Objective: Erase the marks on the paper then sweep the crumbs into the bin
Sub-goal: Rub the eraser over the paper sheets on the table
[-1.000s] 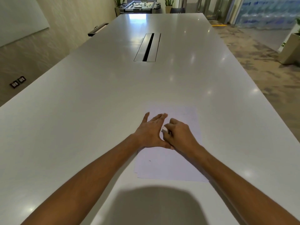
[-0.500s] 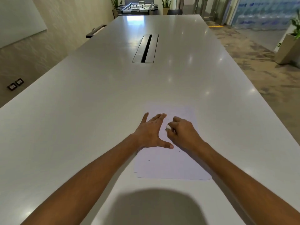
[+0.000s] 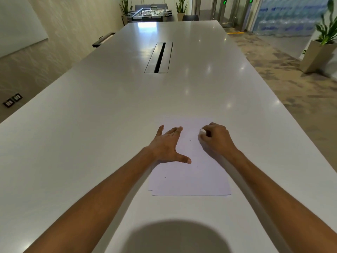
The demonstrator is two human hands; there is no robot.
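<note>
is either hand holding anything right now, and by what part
The right hand pinches a small white eraser by its rear end; the front tip pokes out past the fingers. The left hand holds nothing, resting flat on the paper.

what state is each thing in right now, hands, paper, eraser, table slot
left hand: fingers spread, pressing flat on the paper
right hand: fingers curled round the eraser
eraser: white, held at the paper's far right part
paper: lying flat on the table, a few small dark marks on it
table: glossy, bearing the paper
table slot: open, dark gap showing
</note>
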